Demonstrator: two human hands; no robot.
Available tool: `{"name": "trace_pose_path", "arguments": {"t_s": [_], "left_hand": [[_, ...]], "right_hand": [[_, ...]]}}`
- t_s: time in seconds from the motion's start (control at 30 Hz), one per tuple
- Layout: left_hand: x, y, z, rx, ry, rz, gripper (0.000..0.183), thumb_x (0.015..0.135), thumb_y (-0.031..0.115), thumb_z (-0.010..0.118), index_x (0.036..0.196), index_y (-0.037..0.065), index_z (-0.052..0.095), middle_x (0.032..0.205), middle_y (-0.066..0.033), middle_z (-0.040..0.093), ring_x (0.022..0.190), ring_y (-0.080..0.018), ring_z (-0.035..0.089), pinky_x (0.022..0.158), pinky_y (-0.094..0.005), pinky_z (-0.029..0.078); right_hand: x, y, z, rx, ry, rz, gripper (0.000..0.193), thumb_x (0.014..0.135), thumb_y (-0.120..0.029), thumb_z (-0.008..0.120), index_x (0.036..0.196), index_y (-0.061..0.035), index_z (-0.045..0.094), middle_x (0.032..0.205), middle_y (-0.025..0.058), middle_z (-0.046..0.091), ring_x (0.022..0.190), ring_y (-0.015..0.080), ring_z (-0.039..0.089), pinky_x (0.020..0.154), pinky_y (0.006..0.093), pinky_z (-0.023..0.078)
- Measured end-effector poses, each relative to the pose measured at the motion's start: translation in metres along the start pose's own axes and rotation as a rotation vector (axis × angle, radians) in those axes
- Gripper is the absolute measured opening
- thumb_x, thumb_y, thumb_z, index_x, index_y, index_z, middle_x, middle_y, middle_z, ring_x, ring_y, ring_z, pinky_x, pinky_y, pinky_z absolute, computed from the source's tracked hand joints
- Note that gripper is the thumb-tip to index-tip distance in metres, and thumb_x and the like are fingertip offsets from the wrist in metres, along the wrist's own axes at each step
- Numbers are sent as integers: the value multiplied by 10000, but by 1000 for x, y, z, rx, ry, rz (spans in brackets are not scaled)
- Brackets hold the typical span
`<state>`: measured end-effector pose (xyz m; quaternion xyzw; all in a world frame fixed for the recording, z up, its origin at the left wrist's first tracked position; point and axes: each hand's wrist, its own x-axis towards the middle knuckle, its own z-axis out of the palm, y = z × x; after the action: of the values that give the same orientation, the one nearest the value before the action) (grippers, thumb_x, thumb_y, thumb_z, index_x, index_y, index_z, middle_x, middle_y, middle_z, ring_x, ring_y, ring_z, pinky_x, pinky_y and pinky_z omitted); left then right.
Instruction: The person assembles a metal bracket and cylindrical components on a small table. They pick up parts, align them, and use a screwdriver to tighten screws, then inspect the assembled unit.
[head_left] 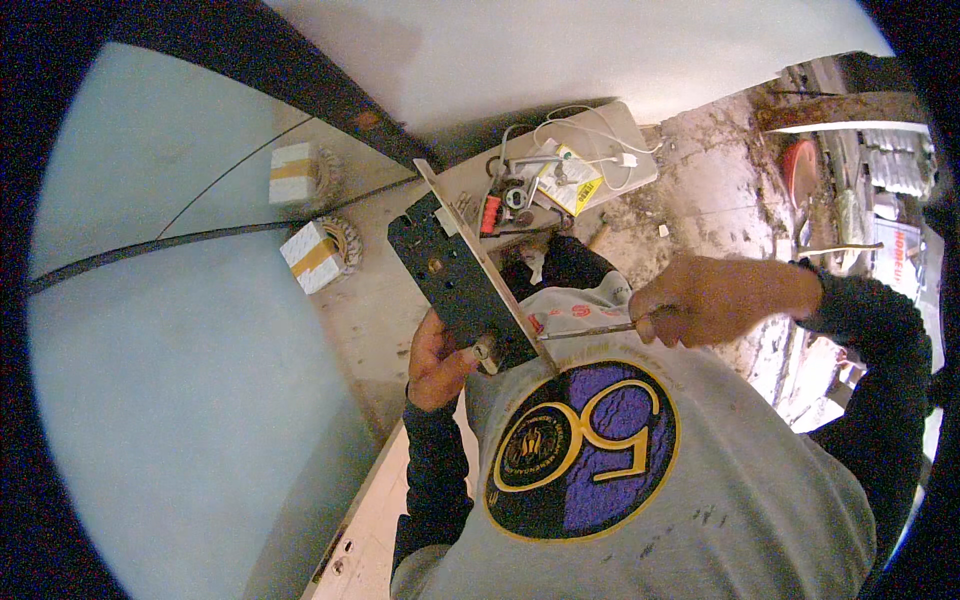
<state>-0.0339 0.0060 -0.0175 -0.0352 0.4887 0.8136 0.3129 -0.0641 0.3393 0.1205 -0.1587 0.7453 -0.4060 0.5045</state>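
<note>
My left hand (pixel 437 368) grips the lower end of a black mortise lock (pixel 440 290), tilted in front of me. A long metal faceplate (pixel 490 268) runs along the lock's right edge, and a latch bolt juts out near its upper end. Close to my left thumb, a brass-coloured lock cylinder (pixel 485 352) sits in the lower part of the case. My right hand (pixel 705 300) is closed round a screwdriver, its handle mostly hidden by the fingers. The thin screwdriver shaft (pixel 592 331) points left, its tip at or very near the faceplate's lower part; contact cannot be made out.
Beyond the lock lie a red-handled tool (pixel 490 215), a yellow-and-white packet (pixel 575 185) and a white cable (pixel 640 160). A white box with brown tape (pixel 312 257) stands beside a coil (pixel 346 243) at left. A dark beam (pixel 290 80) crosses above. Clutter fills the far right.
</note>
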Motion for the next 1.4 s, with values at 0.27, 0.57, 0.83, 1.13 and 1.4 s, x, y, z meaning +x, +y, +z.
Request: {"name": "trace_pose_path", "arguments": {"t_s": [0.27,0.57,0.83,1.13,1.4], "left_hand": [[20,-4,19,11,38,-27,717,792,221,787,1393,-8,470,1304,-94,607,1184,-229,600,1040,-371,456],[39,-26,27,-63,204,56,707,771,225,800,1372,7,498,1275,-81,619,1142,-227,615,1016,-370,480],[34,-53,9,-47,502,69,662,787,158,761,1374,18,487,1138,-86,664,857,-202,686,549,-294,572],[33,-148,47,-287,630,-54,616,761,134,753,1308,-40,528,1216,-117,658,1092,-259,657,953,-377,541],[36,-189,96,-274,745,-120,487,792,107,644,1254,-30,575,1149,-110,676,1018,-234,663,910,-350,538]], "right_hand": [[1,40,-20,489,-348,187,271,987,-240,563,920,13,631,646,62,546,491,180,516,455,323,403],[-12,89,-44,712,-337,246,317,1006,-333,594,936,-30,655,653,-24,500,511,57,438,438,236,348],[34,250,-40,298,476,224,340,928,-398,685,897,-60,654,680,5,543,542,93,487,483,283,396],[257,392,2,35,1054,222,374,887,-376,652,1031,-31,659,945,224,665,864,429,643,774,525,536],[323,419,35,-157,1156,390,425,878,-255,650,1222,-32,538,1059,269,574,975,464,605,818,533,527]]}}
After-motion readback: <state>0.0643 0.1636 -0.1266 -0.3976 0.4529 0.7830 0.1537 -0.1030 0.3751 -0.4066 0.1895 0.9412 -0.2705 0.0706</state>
